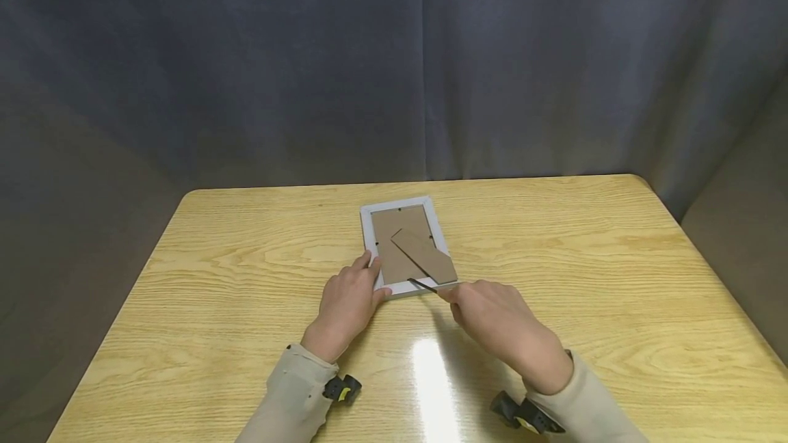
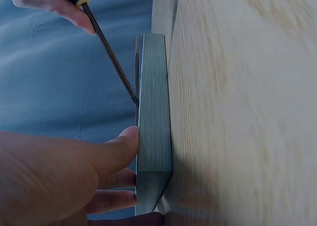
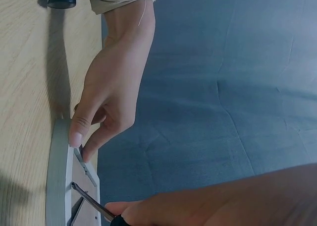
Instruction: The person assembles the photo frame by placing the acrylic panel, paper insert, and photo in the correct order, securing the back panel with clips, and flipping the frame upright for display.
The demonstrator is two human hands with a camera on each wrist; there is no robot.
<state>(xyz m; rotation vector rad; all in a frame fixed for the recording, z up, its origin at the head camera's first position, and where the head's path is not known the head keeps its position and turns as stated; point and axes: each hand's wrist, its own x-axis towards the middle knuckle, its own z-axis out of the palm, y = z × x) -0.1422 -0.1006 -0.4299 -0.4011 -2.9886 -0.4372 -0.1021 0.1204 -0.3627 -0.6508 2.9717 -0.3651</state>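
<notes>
A picture frame (image 1: 440, 232) with a whitish-grey border lies face down on the wooden table. Its brown backing board (image 1: 389, 259) carries a stand flap (image 1: 434, 264) that reaches over the lower right edge. My left hand (image 1: 349, 301) grips the frame's lower left corner, thumb (image 2: 121, 145) against the near edge and fingers along the left side. My right hand (image 1: 496, 313) holds a screwdriver (image 2: 110, 50) with a dark handle and a yellowish collar. The screwdriver's tip touches the back near the inner bottom edge of the frame. Small dark tabs (image 1: 399, 209) sit along the inner border.
The wooden table (image 1: 246, 279) extends around the frame on all sides. Behind it hangs a dark grey-blue curtain (image 1: 308, 74). Each wrist wears a black strapped device, one on the left (image 1: 343, 389) and one on the right (image 1: 523, 417).
</notes>
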